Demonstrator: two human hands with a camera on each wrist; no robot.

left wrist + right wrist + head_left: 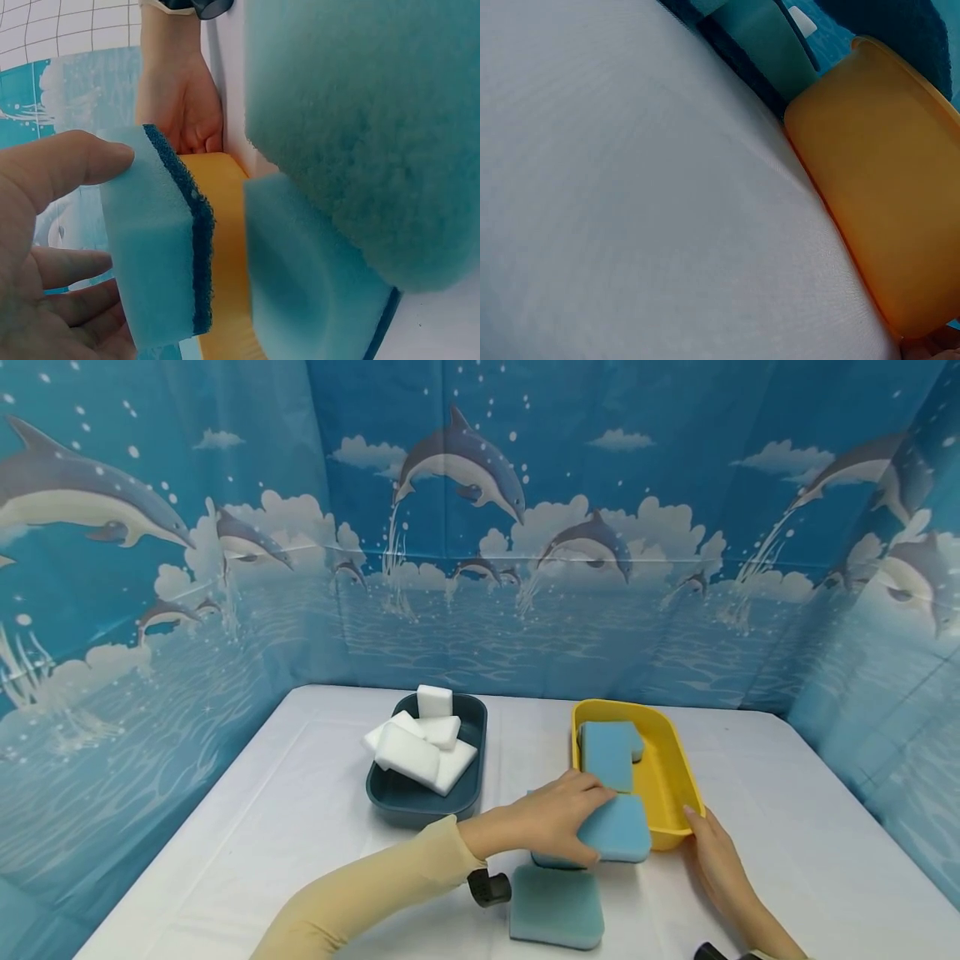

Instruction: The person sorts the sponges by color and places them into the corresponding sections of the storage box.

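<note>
My left hand (558,818) pinches a light blue scrub sponge (618,828) over the near left corner of a yellow plastic tray (672,785). In the left wrist view, the thumb and fingers grip the held sponge (146,240), its dark scouring side facing the tray. My right hand (718,864) holds the near right corner of the tray, thumb at the rim. Blue sponges (607,756) lie inside the tray. On the table, another sponge (557,906) lies near the front, and one more (551,862) shows partly beneath my left hand.
A dark blue tray (476,777) with several white foam blocks (408,752) stands left of the yellow one. A white cloth (285,793) covers the table. Behind and at the sides hangs a blue curtain (450,635) printed with dolphins.
</note>
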